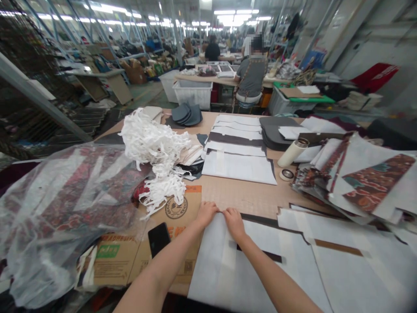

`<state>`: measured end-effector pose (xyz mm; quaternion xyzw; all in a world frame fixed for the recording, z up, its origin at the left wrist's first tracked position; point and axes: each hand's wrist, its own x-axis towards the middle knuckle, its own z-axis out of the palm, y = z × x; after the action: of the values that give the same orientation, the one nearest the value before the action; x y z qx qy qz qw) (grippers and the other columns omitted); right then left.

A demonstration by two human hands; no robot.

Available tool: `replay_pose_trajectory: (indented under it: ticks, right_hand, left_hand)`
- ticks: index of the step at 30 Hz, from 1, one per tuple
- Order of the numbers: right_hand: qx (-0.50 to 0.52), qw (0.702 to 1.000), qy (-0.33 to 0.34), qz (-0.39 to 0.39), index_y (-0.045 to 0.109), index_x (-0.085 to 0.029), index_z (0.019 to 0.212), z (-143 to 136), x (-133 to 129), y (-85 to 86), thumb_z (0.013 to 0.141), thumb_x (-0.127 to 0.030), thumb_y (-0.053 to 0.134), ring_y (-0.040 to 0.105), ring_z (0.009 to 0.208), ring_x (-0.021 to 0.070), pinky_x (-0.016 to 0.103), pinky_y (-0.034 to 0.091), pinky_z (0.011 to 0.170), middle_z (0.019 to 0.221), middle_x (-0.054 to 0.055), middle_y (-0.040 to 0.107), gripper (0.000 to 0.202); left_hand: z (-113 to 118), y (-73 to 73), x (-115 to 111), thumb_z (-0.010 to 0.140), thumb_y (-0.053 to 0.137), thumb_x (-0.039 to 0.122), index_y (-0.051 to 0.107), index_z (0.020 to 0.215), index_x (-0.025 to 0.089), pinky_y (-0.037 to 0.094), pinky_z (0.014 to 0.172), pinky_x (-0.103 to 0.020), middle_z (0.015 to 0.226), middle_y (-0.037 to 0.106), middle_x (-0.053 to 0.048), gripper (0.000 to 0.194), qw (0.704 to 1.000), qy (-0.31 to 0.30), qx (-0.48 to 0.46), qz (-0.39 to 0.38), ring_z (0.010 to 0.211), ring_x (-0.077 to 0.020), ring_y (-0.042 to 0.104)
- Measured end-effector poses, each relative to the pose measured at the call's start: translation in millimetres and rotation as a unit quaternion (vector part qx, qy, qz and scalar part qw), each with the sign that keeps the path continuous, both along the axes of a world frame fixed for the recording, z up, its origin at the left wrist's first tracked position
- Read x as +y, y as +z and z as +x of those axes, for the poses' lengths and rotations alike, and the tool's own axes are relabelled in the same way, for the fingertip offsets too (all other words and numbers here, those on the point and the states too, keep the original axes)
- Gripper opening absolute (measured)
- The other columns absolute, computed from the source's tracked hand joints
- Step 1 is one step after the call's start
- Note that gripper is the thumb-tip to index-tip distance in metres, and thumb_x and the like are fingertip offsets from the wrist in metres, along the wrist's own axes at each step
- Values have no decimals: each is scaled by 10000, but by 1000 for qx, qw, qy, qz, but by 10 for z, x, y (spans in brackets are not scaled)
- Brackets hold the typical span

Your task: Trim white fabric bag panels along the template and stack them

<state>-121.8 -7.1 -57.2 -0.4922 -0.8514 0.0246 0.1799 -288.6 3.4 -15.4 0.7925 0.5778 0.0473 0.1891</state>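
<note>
A large white-backed panel (211,269) lies on the table in front of me, with pale tape strips along it. My left hand (207,212) has its fingers curled down at the panel's far left corner. Right beside it, my right hand (233,222) grips the same far edge, fingertips bent and the two hands almost touching. Just under the right forearm shows a dark slot (260,253) in the white material. More white panels with dark edges (345,261) lie overlapping to the right. Under my hands the exact fold of the edge is hidden.
White strips (156,143) heap at the left, near a plastic-covered bundle (74,195). A phone (159,239) rests on flattened cardboard (137,261). Ahead lie layered white panels (239,167); tape rolls (286,174) and patterned pieces (374,182) are right. A person (252,74) sits beyond.
</note>
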Motion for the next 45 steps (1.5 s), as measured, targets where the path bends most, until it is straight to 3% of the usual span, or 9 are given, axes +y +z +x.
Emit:
replay_pose_trajectory:
  ticks: [4,6,13,19,22,25,31,38,45]
  right_hand:
    - [-12,999,37,13,604,-199,934,58,-15,47,869,-124,479,496,850,197,321,379,746,882,46,586,160]
    - [-21,998,53,13,609,-198,924,54,7,55,866,-126,485,496,849,199,321,380,741,878,48,589,155]
    - [11,997,-15,-76,617,-188,837,-155,141,71,862,-208,505,510,838,197,307,380,731,839,53,587,116]
    - [54,982,-40,-174,619,-177,798,-227,228,111,865,-182,482,521,859,181,284,368,771,853,43,605,152]
    - [50,985,-34,-162,614,-175,830,-212,220,86,871,-152,458,522,853,179,280,363,767,855,41,606,163]
    - [9,996,-4,-94,606,-172,872,-181,160,48,879,-138,438,512,834,185,289,356,754,842,43,595,172]
    - [-32,991,127,13,601,-221,1048,-49,81,37,878,-158,475,488,877,185,297,352,769,962,54,580,220]
    - [-29,991,133,0,574,-236,1131,-22,60,78,881,-163,472,482,931,185,304,365,808,1028,70,573,280]
    - [-69,984,166,-11,503,-282,1236,-15,52,145,878,-176,471,461,982,215,339,352,828,1130,89,541,375]
  left_hand:
    - [-49,15,-33,904,413,255,642,982,253,287,921,-367,978,624,-35,242,996,-69,33,34,976,-179,503]
    - [-55,43,-26,902,415,247,644,979,246,289,927,-369,983,624,-44,242,996,-74,31,34,983,-183,504]
    - [6,70,-1,836,497,246,658,851,187,380,834,-317,923,653,-47,172,990,128,-34,-44,929,-190,554]
    - [20,-92,-157,785,573,273,633,914,184,403,758,-281,875,671,-35,168,969,212,-97,-84,842,-180,586]
    - [32,-128,-272,791,559,242,649,880,186,397,766,-282,900,669,-45,138,965,237,-84,-82,857,-183,584]
    - [73,-130,-369,820,532,241,646,929,181,389,805,-287,943,653,-61,168,964,252,-59,-61,912,-188,567]
    - [143,-135,-518,893,396,208,608,1000,178,390,819,-301,972,593,-67,239,981,188,41,-6,934,-195,521]
    - [176,-135,-568,892,348,135,536,1125,144,406,815,-332,1006,574,-74,299,986,121,110,31,936,-211,504]
    - [172,-278,-566,857,356,77,534,1111,125,437,789,-351,977,573,-85,314,985,103,103,90,903,-208,511]
